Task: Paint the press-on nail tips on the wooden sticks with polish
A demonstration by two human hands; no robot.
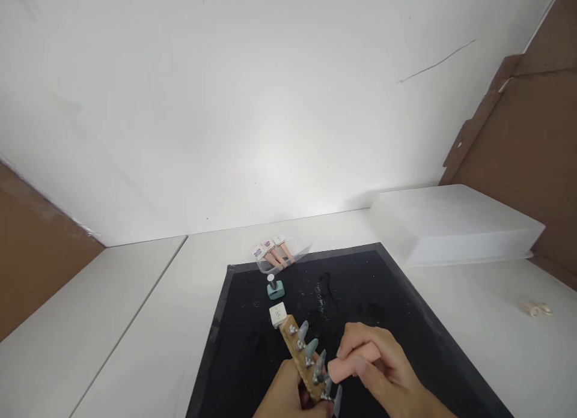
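My left hand (288,391) grips the lower part of a wooden stick (300,358), with its fingers partly hidden behind it. Several grey and teal false nail tips (311,348) stand out from the stick on small silvery holders. A white block with a mark (278,314) is at the stick's far end; I cannot tell if it is attached. Pinched in my right hand (387,367) is a pink nail buffer block (349,365), its near end close to or touching the lower nail tips. Beyond the stick stands a teal nail polish bottle (275,289).
A black mat (360,286) lies on the white table (148,322). At its back edge, a clear tray (300,248) holds pink sticks (274,256) with white ends. A white box-like cover (460,226) stands back right, and small cream rings (536,309) lie nearer.
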